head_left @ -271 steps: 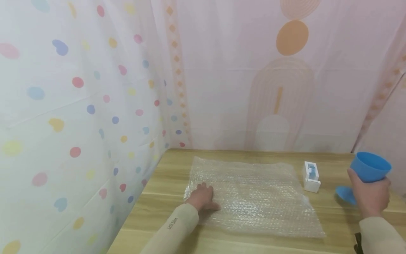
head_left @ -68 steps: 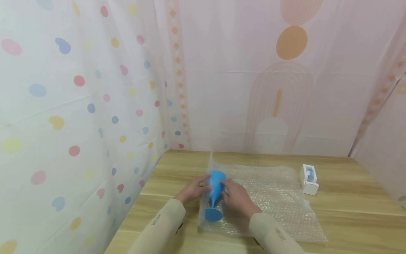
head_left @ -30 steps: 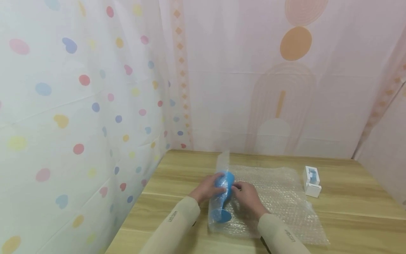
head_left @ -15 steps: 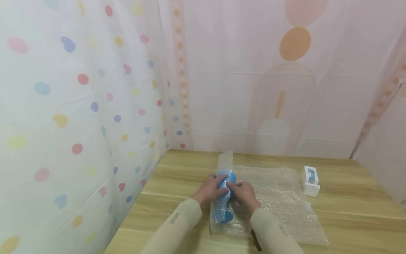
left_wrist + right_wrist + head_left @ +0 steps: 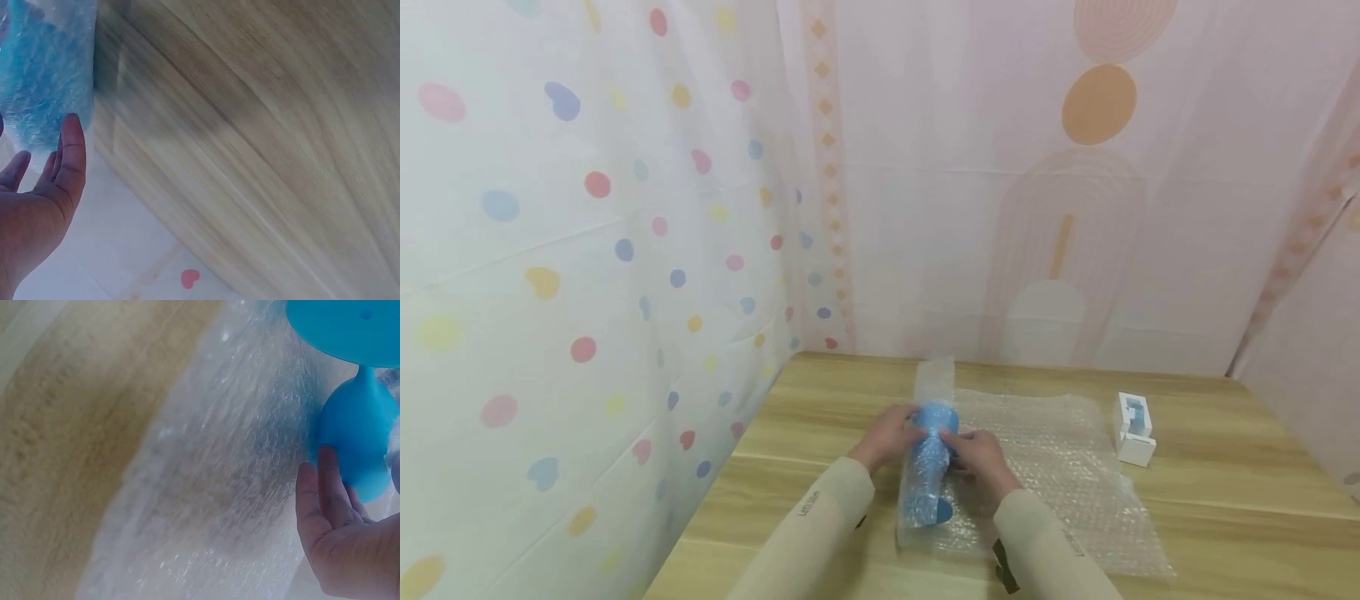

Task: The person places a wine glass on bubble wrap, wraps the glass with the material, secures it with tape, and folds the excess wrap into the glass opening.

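A blue plastic goblet (image 5: 943,511) lies on its side on the left part of a bubble wrap sheet (image 5: 1060,475), bowl away from me and foot toward me. The sheet's left edge is folded over most of it; part of the foot stays bare. My left hand (image 5: 884,438) holds the folded layer around the bowl from the left. From the other side my right hand (image 5: 985,458) grips the bowl, its thumb on the wrap's edge. In the right wrist view, fingertips (image 5: 327,453) touch the bare goblet bowl (image 5: 353,419). The left wrist view shows curved fingers (image 5: 73,147) beside the wrapped bowl.
A white tape dispenser (image 5: 1135,448) with a bluish roll stands to the right of the sheet on the wooden table (image 5: 1240,467). A strip of folded wrap (image 5: 935,377) sticks out beyond the bowl. Patterned curtains (image 5: 925,208) hang behind and at the sides.
Earlier the right hand carried the goblet in from the right and the left hand rested on the flat sheet. Since then the wrap's left edge has been drawn rightward over the goblet, covering more of the foot.
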{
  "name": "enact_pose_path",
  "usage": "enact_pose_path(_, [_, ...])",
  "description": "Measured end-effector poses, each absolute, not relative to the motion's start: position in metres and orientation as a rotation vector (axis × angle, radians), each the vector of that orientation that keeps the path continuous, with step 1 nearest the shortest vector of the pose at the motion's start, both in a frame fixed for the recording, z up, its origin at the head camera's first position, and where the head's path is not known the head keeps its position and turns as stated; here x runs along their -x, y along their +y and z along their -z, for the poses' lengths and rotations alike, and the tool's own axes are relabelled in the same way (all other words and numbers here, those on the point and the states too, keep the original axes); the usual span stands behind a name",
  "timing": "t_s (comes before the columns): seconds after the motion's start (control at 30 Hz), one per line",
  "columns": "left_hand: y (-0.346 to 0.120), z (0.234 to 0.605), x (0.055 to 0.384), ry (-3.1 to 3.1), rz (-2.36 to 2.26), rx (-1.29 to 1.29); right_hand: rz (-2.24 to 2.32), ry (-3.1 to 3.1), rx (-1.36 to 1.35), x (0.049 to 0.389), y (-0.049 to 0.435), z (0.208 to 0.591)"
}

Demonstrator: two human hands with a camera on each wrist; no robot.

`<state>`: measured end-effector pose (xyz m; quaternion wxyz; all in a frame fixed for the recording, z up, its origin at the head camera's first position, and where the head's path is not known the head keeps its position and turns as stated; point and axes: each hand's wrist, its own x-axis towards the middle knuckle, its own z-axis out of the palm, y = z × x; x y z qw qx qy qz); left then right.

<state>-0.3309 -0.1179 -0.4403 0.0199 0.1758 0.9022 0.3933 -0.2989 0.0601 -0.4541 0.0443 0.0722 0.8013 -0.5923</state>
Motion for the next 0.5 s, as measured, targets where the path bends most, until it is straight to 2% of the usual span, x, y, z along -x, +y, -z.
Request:
enact_pose_path(0.27, [-0.114,0.4431,0.3351,2.849,-1.133,-0.738,1.817,2.445,-0.209,0.2995,0.0633,0.458])
enact_pose_path(0.4, [-0.1123,0.4392,0.3323,2.795,-1.139,-0.698,1.748,2.558,-0.213,0.2962,0.0636,0.4574])
enact_pose_path(0.5, [-0.1102,0.4365,0.3302,2.795,-1.134,-0.674,1.61,2.829,-0.098,0.2954,0.0631,0.4573])
